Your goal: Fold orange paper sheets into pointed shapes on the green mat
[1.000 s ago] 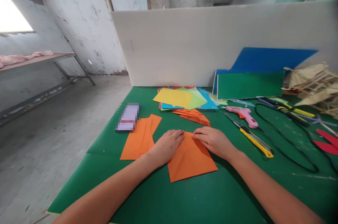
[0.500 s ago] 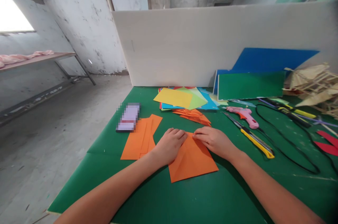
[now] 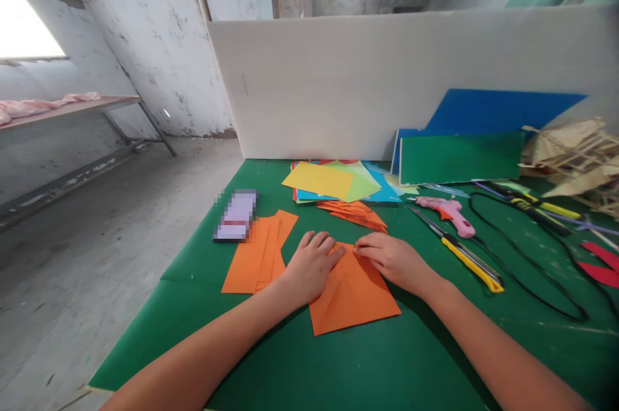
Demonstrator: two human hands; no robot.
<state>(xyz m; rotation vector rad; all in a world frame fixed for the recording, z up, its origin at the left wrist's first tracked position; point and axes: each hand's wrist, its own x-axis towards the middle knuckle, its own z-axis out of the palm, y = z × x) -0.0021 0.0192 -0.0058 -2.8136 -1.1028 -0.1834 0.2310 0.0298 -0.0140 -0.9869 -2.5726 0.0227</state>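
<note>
An orange paper sheet (image 3: 353,298) lies partly folded on the green table mat (image 3: 367,366) in front of me. My left hand (image 3: 309,266) rests flat on its upper left part, fingers stretched out and slightly spread. My right hand (image 3: 394,259) lies on its upper right part, with the fingertips pressed down on the folded top edge near the middle. The two hands almost meet at the fold.
More orange sheets (image 3: 256,256) lie to the left, beside a blurred phone-like object (image 3: 236,214). Behind are folded orange pieces (image 3: 355,212), a stack of coloured paper (image 3: 338,180), a pink glue gun (image 3: 447,212), a yellow utility knife (image 3: 471,261), a black cable (image 3: 532,262), green and blue boards (image 3: 459,156) and a wooden model (image 3: 575,156).
My left hand has spread its fingers and slid slightly up and right along the fold. The right hand has barely moved. The paper stays in place.
</note>
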